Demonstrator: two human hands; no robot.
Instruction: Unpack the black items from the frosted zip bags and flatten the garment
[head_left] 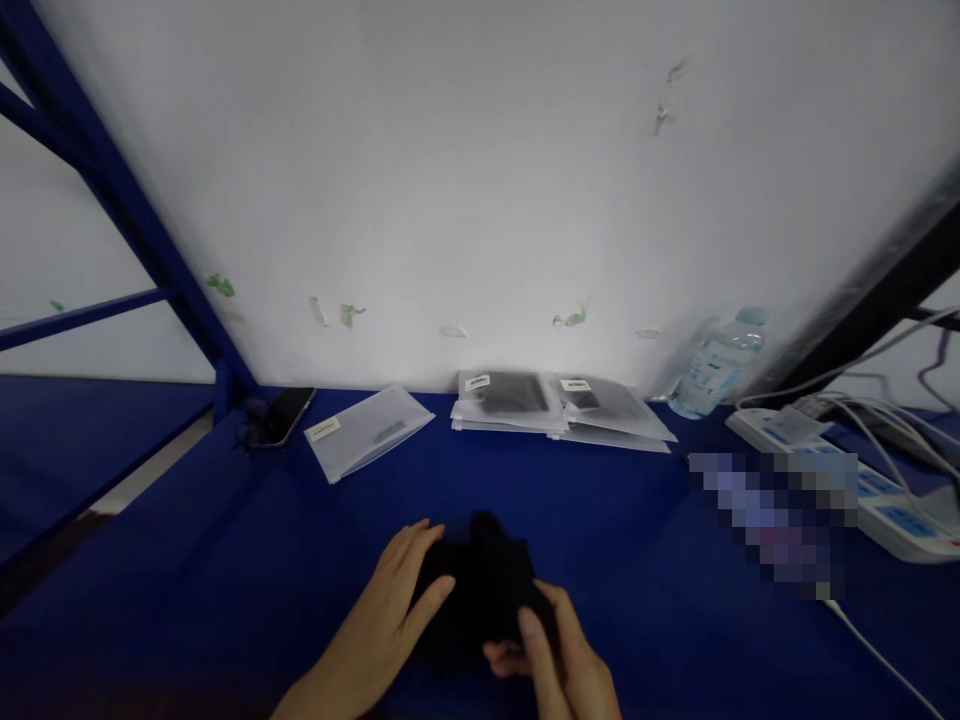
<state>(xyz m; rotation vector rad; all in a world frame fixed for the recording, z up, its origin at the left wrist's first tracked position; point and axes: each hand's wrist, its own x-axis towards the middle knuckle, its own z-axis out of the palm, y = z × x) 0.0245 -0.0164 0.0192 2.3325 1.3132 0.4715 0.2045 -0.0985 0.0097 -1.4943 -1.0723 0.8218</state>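
Your left hand (390, 600) lies flat with fingers spread on a black cloth (480, 590), pressing its left side. Your right hand (555, 655) grips the cloth's near right edge, thumb on top. The cloth sits bunched between both hands near the front edge of the blue desk (225, 560). Along the back edge, against the white wall (480, 180), lie a phone (285, 415), a clear bag (367, 430), a stack of bags (555, 405) and a water bottle (716, 365). A power strip (892, 500) lies toward the right edge.
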